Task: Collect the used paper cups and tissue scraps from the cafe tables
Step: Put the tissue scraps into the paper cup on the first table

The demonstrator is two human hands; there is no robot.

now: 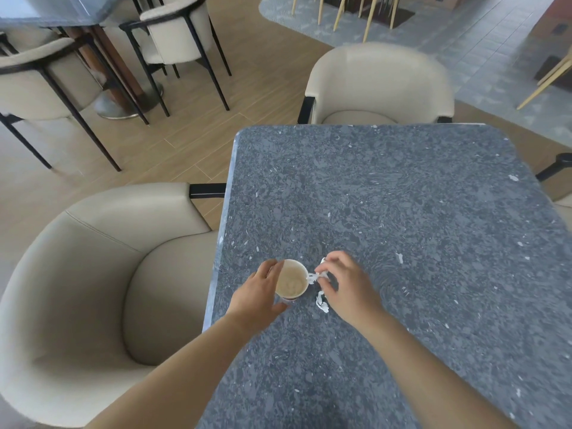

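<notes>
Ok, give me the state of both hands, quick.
Left hand: wrapped around the side of the open tan paper cup, holding it.
Right hand: fingers pinched on a white tissue scrap beside the cup.

Speckled polished stone table [402, 212]

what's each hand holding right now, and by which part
The left hand has its grip around the side wall of the paper cup. The right hand pinches a tissue scrap by one end.
</notes>
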